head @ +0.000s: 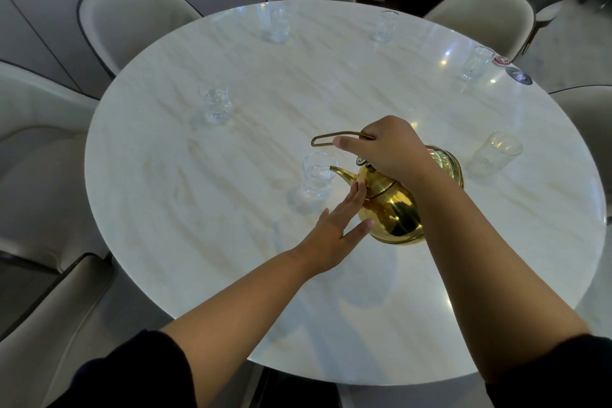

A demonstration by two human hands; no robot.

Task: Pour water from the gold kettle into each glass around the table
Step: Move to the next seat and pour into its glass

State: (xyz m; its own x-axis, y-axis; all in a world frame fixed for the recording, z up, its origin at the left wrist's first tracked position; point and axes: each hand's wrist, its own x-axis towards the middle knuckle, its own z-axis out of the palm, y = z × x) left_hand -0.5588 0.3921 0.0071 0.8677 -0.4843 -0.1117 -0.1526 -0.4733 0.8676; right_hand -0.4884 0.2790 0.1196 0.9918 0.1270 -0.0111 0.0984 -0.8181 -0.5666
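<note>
Right hand (387, 149) grips handle, tilting kettle (394, 205) so spout meets nearest glass (317, 175); left hand (334, 228) open flat, fingers steadying kettle's side. 6 glasses ring table (165, 209).

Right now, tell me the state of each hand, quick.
Left hand: open, fingers spread, resting against the side of the gold kettle.
Right hand: closed on the kettle's handle, spout at a glass.
</note>
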